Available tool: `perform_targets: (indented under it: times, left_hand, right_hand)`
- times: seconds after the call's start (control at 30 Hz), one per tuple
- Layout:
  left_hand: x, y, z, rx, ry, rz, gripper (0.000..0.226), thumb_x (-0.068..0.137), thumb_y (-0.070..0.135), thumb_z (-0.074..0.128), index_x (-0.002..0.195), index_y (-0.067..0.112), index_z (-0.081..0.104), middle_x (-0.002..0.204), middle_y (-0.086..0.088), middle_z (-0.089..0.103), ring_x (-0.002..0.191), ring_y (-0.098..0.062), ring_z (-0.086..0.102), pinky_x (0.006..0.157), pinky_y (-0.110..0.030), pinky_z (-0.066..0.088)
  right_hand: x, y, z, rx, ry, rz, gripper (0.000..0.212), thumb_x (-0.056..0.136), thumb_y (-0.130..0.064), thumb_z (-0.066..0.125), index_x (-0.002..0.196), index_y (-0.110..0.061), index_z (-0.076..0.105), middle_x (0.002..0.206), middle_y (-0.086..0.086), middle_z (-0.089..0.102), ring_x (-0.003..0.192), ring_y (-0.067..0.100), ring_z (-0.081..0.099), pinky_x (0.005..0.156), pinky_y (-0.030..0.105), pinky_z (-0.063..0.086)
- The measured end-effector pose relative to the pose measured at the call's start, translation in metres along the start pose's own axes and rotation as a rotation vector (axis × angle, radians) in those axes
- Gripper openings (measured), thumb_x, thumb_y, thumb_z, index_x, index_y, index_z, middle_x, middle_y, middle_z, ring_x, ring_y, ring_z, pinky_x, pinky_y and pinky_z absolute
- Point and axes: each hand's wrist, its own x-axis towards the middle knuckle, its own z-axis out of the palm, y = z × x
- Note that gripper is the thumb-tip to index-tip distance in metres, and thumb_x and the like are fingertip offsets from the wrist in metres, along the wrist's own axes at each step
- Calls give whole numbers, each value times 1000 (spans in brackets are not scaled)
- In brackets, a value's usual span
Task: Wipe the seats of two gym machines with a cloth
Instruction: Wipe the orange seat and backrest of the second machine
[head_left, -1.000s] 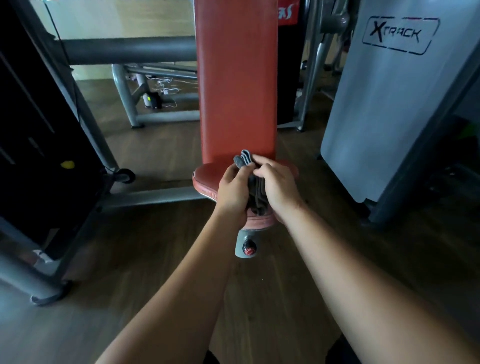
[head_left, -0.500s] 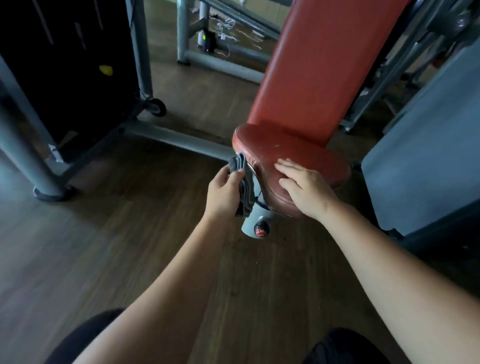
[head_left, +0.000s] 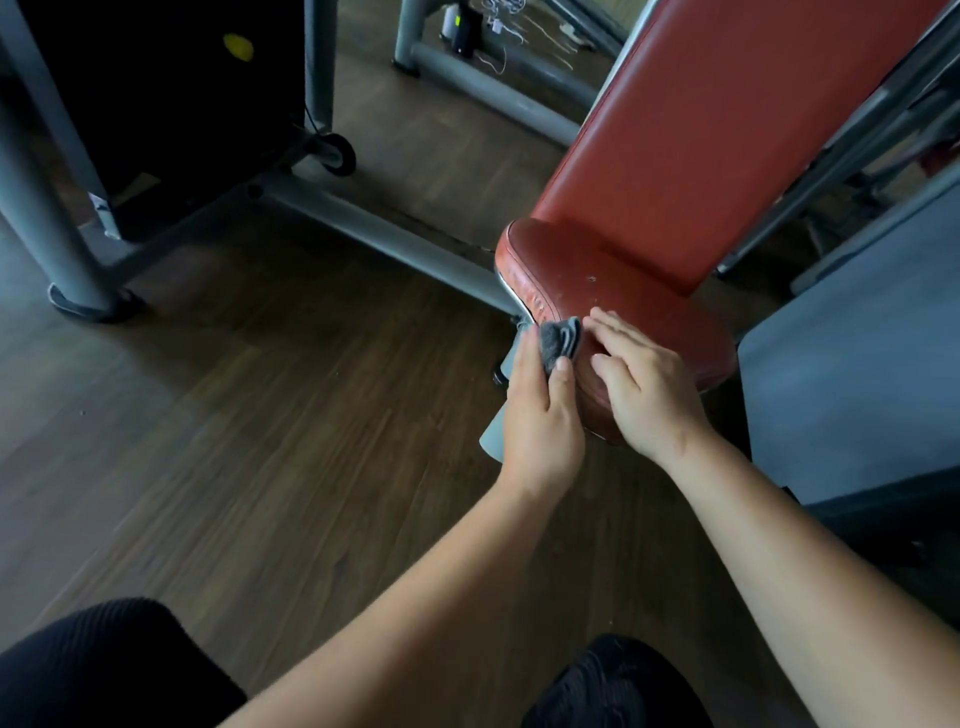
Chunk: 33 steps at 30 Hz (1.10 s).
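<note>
1. Our left hand (head_left: 540, 415) is gripping the gray cloth (head_left: 561, 340) against the red seat's (head_left: 623, 280) edge.
2. Our right hand (head_left: 649, 395) is lying flat and open on the seat, beside the cloth.
3. We are looking down at a brown wood floor (head_left: 260, 395) and gray machine bars (head_left: 374, 228).

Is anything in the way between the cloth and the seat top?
Yes: the right hand lies flat on the near end of the seat, right beside the cloth that the left hand grips at the edge. A sweep across would likely meet it. Nothing else shows on the seat.
</note>
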Motion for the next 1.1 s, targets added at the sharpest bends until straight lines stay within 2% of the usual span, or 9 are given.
perform_targets:
  times: [0.13, 0.2, 0.3, 0.47, 0.6, 0.7, 0.77, 0.93, 1.1]
  left_hand:
    - [25, 10, -1, -16, 42, -63, 42, 110, 23, 41, 149, 37, 46, 120, 49, 43, 110, 35, 39, 97, -3, 28]
    - [1, 12, 4, -53, 52, -41, 42, 110, 20, 41, 144, 45, 43, 132, 46, 42, 123, 29, 38, 104, -4, 28]
    - [-37, 17, 11, 8, 32, -43, 53, 110, 23, 40, 160, 31, 26, 161, 28, 24, 148, 15, 17, 120, -10, 14]
    - [23, 9, 5, 7, 63, -45, 45, 107, 17, 42, 151, 28, 45, 125, 41, 46, 120, 26, 40, 111, -14, 29]
    - [-16, 17, 9, -19, 44, -18, 52, 109, 18, 41, 160, 24, 33, 161, 16, 39, 148, 4, 31, 124, -22, 22]
    - [9, 7, 5, 26, 40, -6, 47, 108, 17, 43, 155, 24, 42, 151, 20, 49, 138, 9, 41, 120, -20, 28]
    - [27, 7, 0, 3, 46, -59, 47, 107, 22, 43, 153, 32, 44, 149, 20, 52, 138, 5, 44, 121, -30, 33]
    - [-21, 11, 7, -75, 6, 31, 53, 109, 17, 42, 160, 25, 31, 162, 16, 34, 151, 3, 28, 126, -26, 21]
    - [31, 1, -1, -96, 18, -78, 55, 101, 33, 44, 156, 33, 40, 157, 15, 47, 145, -2, 41, 125, -41, 30]
  right_hand:
    - [0, 0, 1, 4, 11, 1, 48, 97, -19, 45, 143, -10, 56, 153, 5, 50, 146, 17, 41, 124, 32, 26]
    - [0, 0, 1, 3, 18, -4, 48, 96, -18, 44, 141, -9, 58, 152, 6, 51, 146, 17, 41, 123, 30, 26]
    - [2, 0, 1, 7, 16, 0, 52, 92, -18, 41, 139, -7, 59, 151, 8, 53, 145, 19, 43, 123, 28, 25]
    - [2, 2, 3, 16, 28, 10, 45, 97, -13, 49, 141, -6, 57, 151, 8, 52, 145, 19, 43, 121, 21, 21]
    - [4, 2, 4, 16, 32, -3, 52, 91, -16, 41, 138, -5, 60, 149, 11, 54, 144, 22, 45, 122, 26, 26]
    - [3, 3, 4, 7, 29, 3, 52, 92, -18, 42, 140, -6, 58, 150, 10, 53, 144, 20, 44, 121, 23, 24]
    - [2, 3, 5, 10, 28, 9, 52, 94, -20, 44, 142, -6, 56, 152, 9, 52, 145, 19, 42, 121, 21, 22]
    - [3, 3, 5, 14, 38, -9, 54, 90, -18, 39, 138, -7, 61, 150, 9, 54, 145, 20, 44, 123, 29, 27]
    - [3, 3, 4, 3, 36, -6, 51, 95, -20, 44, 142, -6, 56, 152, 10, 51, 145, 20, 43, 122, 25, 23]
